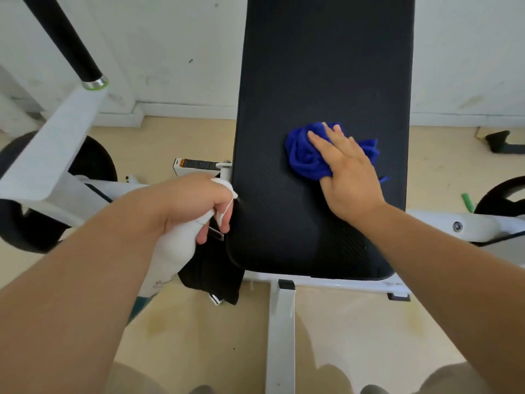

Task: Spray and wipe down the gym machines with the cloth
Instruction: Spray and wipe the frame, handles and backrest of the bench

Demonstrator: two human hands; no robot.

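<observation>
1. Head view: a black padded bench pad [321, 81] ran up the middle of the frame, carried on a white machine frame [279, 331].
2. The right hand [348, 173] lay flat, fingers spread, palm pressed down on a bunched blue cloth [304, 155]. It was not clenched, only pushing the cloth against the pad.
3. The cloth sat on the pad's right half, about midway along its visible length, near the right edge, with folds sticking out past the fingers on the left and far sides.
4. The left hand [199, 206] was wrapped around the neck of a white spray bottle [176, 251], fingers curled at the trigger. The nozzle was touching or just beside the pad's left edge, near the lower left corner.
5. The bottle body hung down under the hand, tilted, its base toward the camera.
6. A black strap with a metal buckle [216, 280] hung off the pad's lower left corner, just behind the bottle.
7. At upper left a black bar handle with a silver-green end ring [93, 81] met a white arm of the machine.
8. Black weight plates [93, 163] showed at the left, another at the right edge.
9. The beige floor [355, 336] lay below, a white wall beyond.
</observation>
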